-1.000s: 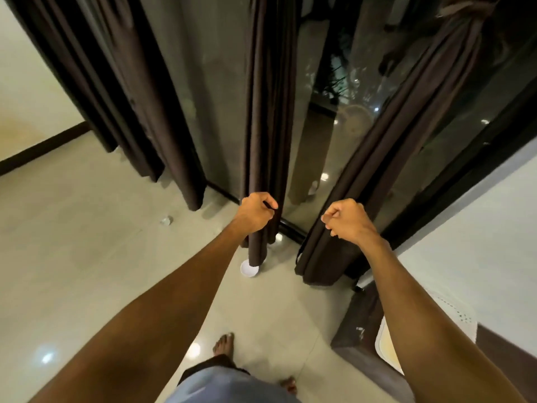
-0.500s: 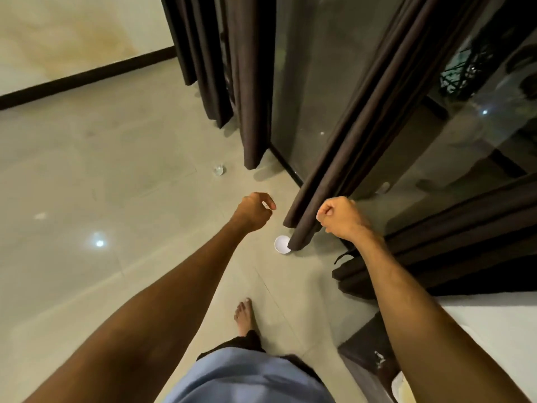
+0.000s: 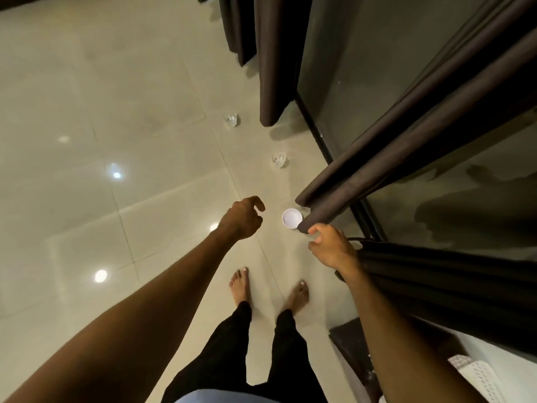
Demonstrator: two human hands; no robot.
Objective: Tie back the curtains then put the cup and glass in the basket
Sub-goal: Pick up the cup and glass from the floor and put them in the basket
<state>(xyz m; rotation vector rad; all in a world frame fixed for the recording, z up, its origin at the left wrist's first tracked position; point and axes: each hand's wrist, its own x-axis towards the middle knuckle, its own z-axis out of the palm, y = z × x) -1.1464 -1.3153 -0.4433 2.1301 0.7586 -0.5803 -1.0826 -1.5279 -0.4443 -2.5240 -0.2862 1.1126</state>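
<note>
Reaching down, the loosely curled, empty left hand (image 3: 242, 218) and half-spread, empty right hand (image 3: 329, 247) flank the small white round cup (image 3: 292, 218), which could be tipped by the dark brown curtain hem (image 3: 322, 207) touching it at 3 o'clock, while two clear glasses (image 3: 279, 160) stand unprotected at 12 o'clock.

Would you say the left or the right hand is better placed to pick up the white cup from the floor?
Probably the right hand: its fingers sit right beside the white cup, at the curtain hem. The left hand hangs empty, slightly farther away.
</note>
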